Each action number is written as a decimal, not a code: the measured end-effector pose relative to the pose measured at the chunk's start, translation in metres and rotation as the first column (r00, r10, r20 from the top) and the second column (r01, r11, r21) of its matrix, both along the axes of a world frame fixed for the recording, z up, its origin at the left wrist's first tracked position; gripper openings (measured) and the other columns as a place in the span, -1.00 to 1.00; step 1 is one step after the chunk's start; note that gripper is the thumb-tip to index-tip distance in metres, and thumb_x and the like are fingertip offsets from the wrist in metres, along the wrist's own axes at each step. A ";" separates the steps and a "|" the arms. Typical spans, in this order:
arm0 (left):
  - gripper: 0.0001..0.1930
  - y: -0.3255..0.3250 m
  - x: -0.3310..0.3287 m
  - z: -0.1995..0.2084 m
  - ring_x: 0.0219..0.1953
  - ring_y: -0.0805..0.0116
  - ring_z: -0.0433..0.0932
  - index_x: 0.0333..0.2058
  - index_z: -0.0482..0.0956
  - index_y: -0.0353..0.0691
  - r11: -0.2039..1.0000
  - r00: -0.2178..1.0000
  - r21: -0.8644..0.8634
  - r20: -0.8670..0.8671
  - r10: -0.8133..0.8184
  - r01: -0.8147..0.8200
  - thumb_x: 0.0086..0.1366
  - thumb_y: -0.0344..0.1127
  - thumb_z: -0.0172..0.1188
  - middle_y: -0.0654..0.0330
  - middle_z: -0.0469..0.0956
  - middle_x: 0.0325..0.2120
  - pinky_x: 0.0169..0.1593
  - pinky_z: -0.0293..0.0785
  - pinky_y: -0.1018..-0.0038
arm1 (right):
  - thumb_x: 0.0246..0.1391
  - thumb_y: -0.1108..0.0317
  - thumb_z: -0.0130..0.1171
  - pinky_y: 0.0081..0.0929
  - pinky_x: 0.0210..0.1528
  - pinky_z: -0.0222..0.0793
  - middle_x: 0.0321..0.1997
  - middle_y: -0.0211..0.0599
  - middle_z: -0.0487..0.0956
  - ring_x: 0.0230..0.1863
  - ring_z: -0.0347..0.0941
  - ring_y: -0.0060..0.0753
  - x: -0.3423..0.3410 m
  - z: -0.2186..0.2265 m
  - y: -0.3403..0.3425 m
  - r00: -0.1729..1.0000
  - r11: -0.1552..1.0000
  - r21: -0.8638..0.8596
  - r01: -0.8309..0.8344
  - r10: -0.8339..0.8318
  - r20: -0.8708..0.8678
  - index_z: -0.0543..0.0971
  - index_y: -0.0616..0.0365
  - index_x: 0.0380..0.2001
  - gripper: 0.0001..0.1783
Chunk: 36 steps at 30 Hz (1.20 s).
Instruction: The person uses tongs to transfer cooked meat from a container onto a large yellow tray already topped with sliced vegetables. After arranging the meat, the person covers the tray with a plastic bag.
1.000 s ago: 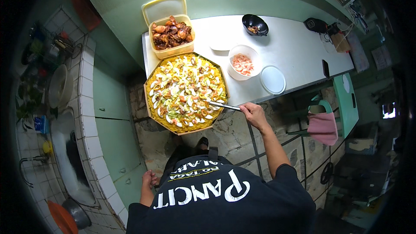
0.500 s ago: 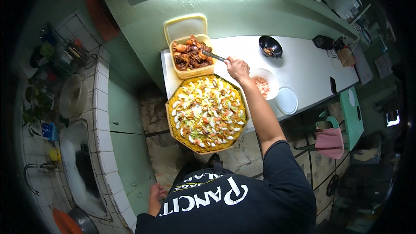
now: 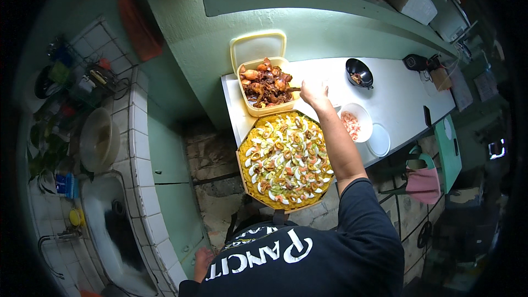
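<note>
My right hand is closed around the handle of tongs, whose dark tip reaches over the right rim of a yellow plastic container. Cooked squid pieces in dark sauce fill that container, and its lid leans up behind it. In front lies a large octagonal tray of yellow noodles, topped with egg slices, shredded greens, brown rings and pink bits. My left hand hangs low beside the green cabinet, fingers loosely apart with nothing seen in them.
To the right on the white table stand a white bowl of pink pieces, a pale round lid and a black bowl. A tiled counter with a sink runs along the left. A green chair with pink cloth stands right.
The view has shifted, so the table things sit lower and further right. My right hand has turned with the tongs, which show less now. The left hand stays low at my side.
</note>
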<state>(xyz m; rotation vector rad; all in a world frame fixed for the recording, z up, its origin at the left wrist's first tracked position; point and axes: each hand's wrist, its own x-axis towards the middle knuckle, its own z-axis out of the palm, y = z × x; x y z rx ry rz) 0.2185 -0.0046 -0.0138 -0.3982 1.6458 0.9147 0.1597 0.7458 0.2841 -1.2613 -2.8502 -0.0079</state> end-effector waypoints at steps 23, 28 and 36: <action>-0.54 0.045 -0.042 0.043 -0.23 0.18 0.46 0.15 0.24 -0.05 0.976 0.999 -0.220 -0.042 -0.019 0.010 0.34 -0.03 -0.06 0.20 0.43 -0.17 -0.19 0.37 0.14 | 0.04 0.28 -0.04 -0.09 -0.17 0.41 -0.38 -0.14 0.60 -0.24 0.54 -0.09 -0.049 0.001 0.000 0.912 0.930 0.026 -0.366 0.364 -0.191 0.59 0.11 -0.37 -0.76; -0.54 0.050 -0.037 0.040 -0.22 0.18 0.47 0.15 0.24 -0.06 0.974 0.997 -0.223 -0.053 -0.061 0.047 0.35 -0.03 -0.07 0.19 0.43 -0.16 -0.18 0.38 0.13 | 0.08 0.30 0.02 -0.08 -0.25 0.39 -0.25 -0.18 0.53 -0.22 0.50 -0.12 -0.031 -0.022 -0.020 0.916 0.932 0.134 -0.336 0.357 -0.184 0.56 0.06 -0.39 -0.85; -0.53 0.056 -0.038 0.048 -0.21 0.17 0.47 0.16 0.23 -0.07 0.973 0.984 -0.217 -0.145 -0.105 0.072 0.35 -0.03 -0.08 0.19 0.42 -0.13 -0.17 0.39 0.12 | -0.03 0.33 -0.03 -0.03 -0.05 0.14 -0.25 -0.24 0.51 -0.14 0.40 -0.17 -0.043 -0.019 -0.047 0.888 0.894 0.280 -0.350 0.411 -0.204 0.60 0.03 -0.49 -0.80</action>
